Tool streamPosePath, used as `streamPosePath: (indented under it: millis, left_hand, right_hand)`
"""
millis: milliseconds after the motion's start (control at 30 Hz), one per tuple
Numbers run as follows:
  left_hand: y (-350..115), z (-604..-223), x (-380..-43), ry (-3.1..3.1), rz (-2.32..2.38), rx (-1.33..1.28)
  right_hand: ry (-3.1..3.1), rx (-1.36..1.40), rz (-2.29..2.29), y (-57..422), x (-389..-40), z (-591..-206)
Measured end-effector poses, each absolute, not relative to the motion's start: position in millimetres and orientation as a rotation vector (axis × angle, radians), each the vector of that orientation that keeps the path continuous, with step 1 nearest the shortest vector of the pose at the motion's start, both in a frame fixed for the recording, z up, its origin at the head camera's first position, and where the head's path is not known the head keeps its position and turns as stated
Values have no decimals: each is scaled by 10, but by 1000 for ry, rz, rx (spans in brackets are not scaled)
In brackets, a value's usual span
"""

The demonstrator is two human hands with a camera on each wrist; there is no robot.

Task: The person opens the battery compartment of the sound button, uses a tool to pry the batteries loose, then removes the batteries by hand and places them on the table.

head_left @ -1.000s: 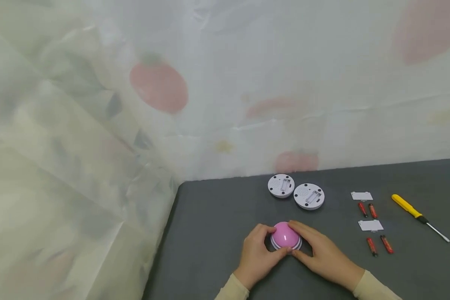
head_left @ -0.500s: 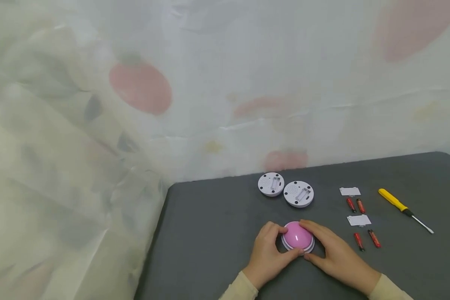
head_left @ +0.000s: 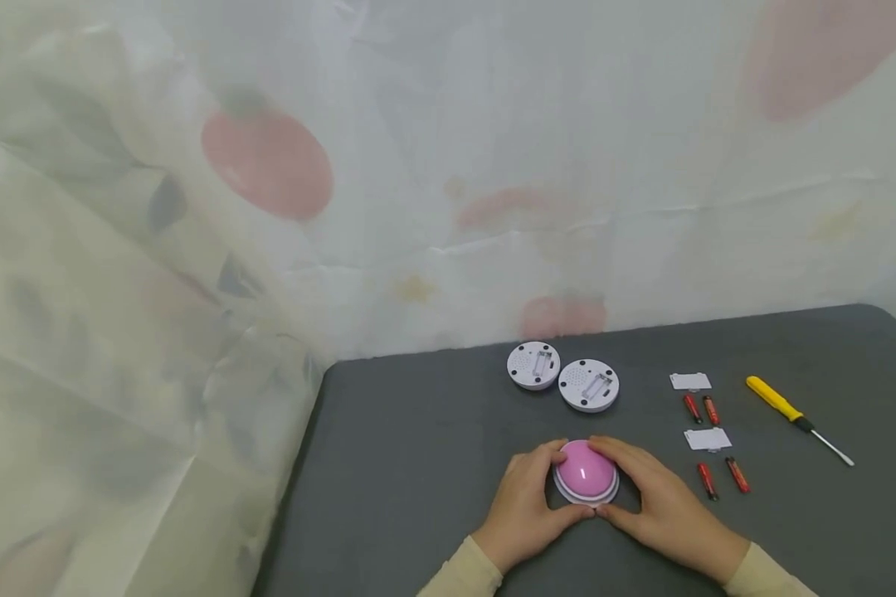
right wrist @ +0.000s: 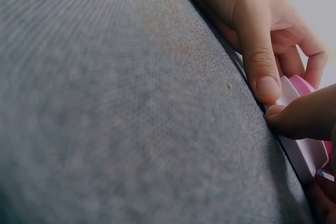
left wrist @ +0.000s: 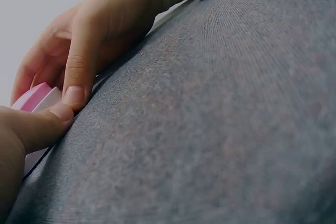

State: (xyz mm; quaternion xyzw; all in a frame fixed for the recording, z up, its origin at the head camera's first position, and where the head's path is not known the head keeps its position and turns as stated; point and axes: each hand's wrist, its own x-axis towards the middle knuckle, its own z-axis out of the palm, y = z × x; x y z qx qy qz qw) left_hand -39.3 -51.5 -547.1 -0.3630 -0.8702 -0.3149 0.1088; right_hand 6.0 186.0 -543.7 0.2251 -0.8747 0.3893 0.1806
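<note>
A round push button with a pink dome (head_left: 586, 468) and a white base sits dome up on the dark table, in front of the person. My left hand (head_left: 524, 502) grips its left side, fingers curled at the far side and thumb at the near edge. From the right, my right hand (head_left: 664, 510) holds it the same way. Both thumbs meet at the white base's near rim; in the left wrist view the pink top (left wrist: 35, 97) shows behind them. The right wrist view has the white base (right wrist: 300, 150) flat at the cloth surface, partly hidden by a thumb.
Two white round units (head_left: 533, 366) lie underside up behind the hands, battery slots exposed. To the right are two white battery covers (head_left: 707, 439), several red batteries (head_left: 737, 475) and a yellow-handled screwdriver (head_left: 772, 398). A printed curtain (head_left: 418, 166) hangs behind the table (head_left: 396, 464).
Both thumbs have slid down to the near edge of the base, so more white rim shows. The head view has shifted, moving the other table things leftward in it.
</note>
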Motion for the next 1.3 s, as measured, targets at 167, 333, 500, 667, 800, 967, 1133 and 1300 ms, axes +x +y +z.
streamPosePath:
  millis: [167,333,500,667,800,967,1133,1300]
  left_hand:
    - [-538,-5473,-384,-2559,-974,-1070]
    - [-523,-5454,-408,-2569,-1104,-1045]
    - [-526,-5428,-408,-2584,-1322,-952]
    - [-542,-5432,-425,-2522,-1404,-974]
    - [-544,-5454,-445,-2478,-1416,-1018]
    - [-546,-5452,-440,-2505,-1405,-996]
    - [-540,-5454,-436,-2530,-1399,-957]
    - [-522,-5459,-448,-2487,-1397,-960]
  right_hand:
    - [-2457,667,1125,1863,70,-5449]
    - [-2428,675,1262,1885,48,-5424]
    - [-2345,602,1408,1881,42,-5386]
    - [-2312,536,1406,1870,49,-5372]
    - [-2277,536,1407,1869,44,-5379]
    - [-2276,474,1414,1856,48,-5390]
    - [-2277,419,1496,1843,59,-5391]
    - [-2287,390,1539,1847,64,-5377]
